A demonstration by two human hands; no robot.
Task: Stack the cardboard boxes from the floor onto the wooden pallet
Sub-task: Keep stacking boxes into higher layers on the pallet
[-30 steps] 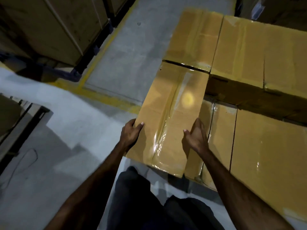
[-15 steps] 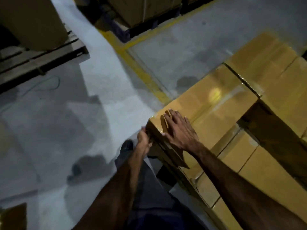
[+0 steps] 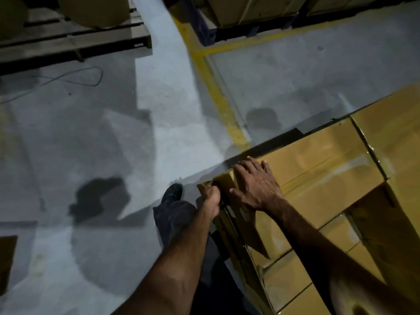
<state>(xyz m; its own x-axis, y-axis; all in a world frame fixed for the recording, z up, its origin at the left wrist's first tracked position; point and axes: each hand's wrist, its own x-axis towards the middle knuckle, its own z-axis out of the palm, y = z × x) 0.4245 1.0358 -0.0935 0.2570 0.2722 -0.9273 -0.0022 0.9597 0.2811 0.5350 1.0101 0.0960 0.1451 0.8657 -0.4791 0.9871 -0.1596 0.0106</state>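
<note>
A taped cardboard box [image 3: 318, 169] lies on top of a stack of more cardboard boxes [image 3: 293, 276] at the right. My right hand [image 3: 254, 185] lies flat on the top box near its left corner, fingers spread. My left hand [image 3: 211, 198] grips the near left corner edge of that box from the side, its fingers partly hidden behind the cardboard. The pallet under this stack is hidden.
A wooden pallet [image 3: 75, 42] carrying large loads stands at the upper left. More boxes [image 3: 250, 10] on dark racking stand at the top. A yellow floor line [image 3: 218, 96] crosses the grey concrete. A cable [image 3: 75, 76] lies on the floor. My shoe [image 3: 172, 194] is near the stack.
The view has swung left. My right hand moved from the box's right edge onto its top corner. My left hand slid to the corner edge.
</note>
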